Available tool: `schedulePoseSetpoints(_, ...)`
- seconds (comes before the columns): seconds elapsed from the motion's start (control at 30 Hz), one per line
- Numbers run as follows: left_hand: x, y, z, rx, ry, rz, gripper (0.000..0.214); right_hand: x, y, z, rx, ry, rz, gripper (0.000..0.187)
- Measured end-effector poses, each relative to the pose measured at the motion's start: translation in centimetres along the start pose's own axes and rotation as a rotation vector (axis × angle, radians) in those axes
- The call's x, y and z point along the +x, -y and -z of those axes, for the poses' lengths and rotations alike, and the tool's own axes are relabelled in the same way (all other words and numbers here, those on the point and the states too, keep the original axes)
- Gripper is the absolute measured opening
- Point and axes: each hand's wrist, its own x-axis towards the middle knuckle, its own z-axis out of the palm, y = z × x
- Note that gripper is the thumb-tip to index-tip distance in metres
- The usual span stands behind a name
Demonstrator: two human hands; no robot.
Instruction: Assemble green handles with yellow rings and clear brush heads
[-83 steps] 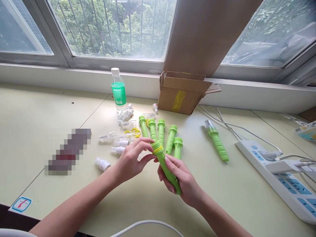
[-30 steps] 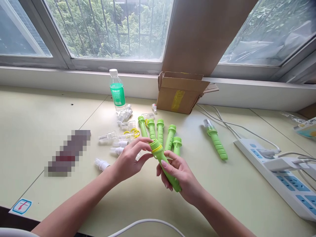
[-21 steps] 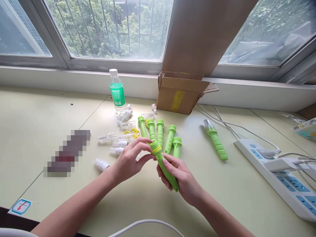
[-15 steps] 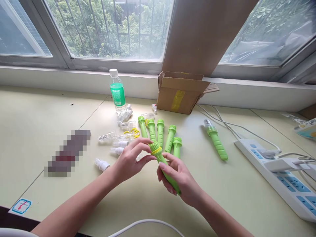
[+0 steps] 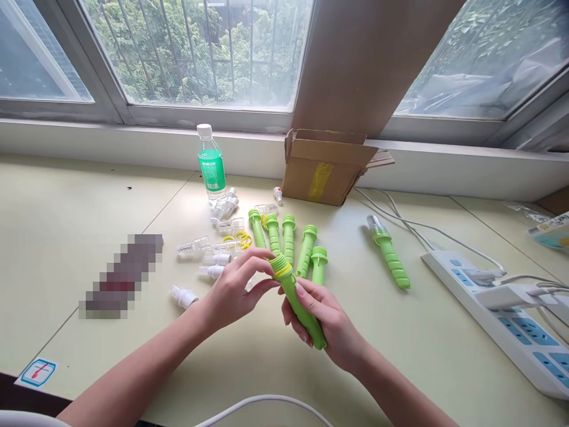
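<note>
A green plastic torch handle (image 5: 302, 311) with a screw-threaded neck lies tilted across my right hand (image 5: 326, 314), whose fingers wrap its ribbed grip. Around the neck sits a yellow ring (image 5: 281, 271). My left hand (image 5: 242, 281) has its index finger and thumb closed on the left side of that neck, by the ring. Just behind, several more green handles (image 5: 306, 249) lie in a row. Left of them are loose yellow rings (image 5: 243, 239), clear ribbed caps (image 5: 194, 246) and white-based pieces (image 5: 184, 296).
A handle with a clear cap (image 5: 391, 255) lies to the right, near a white power strip (image 5: 498, 320) with cables. At the back stand a bottle (image 5: 212, 169) and an open cardboard box (image 5: 329, 172). A blurred dark object (image 5: 124, 276) lies left.
The green handle has turned slightly in my right hand, and my right thumb has shifted a little along it. My left fingers stay at the neck.
</note>
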Motion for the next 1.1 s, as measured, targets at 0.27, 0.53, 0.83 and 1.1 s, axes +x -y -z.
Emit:
schedulePoseSetpoints(0.27, -0.19, 0.00, -0.09, 0.000, 0.031, 0.024, 0.023, -0.08, -0.20, -0.12, -0.019, -0.043, -0.021, 0.027)
schedulePoseSetpoints(0.53, -0.07, 0.06, -0.08, 0.001, -0.018, 0.009, 0.021, -0.03, 0.21, -0.13, -0.077, -0.012, 0.035, 0.027)
schedulePoseSetpoints(0.83, -0.22, -0.52, 0.17, -0.054, 0.096, 0.068, 0.030, -0.19, -0.02, -0.11, -0.001, -0.058, -0.037, 0.027)
schedulePoseSetpoints(1.1, -0.13, 0.12, -0.10, 0.001, -0.006, 0.005, 0.019, -0.08, 0.40, 0.09, -0.019, -0.054, 0.018, 0.027)
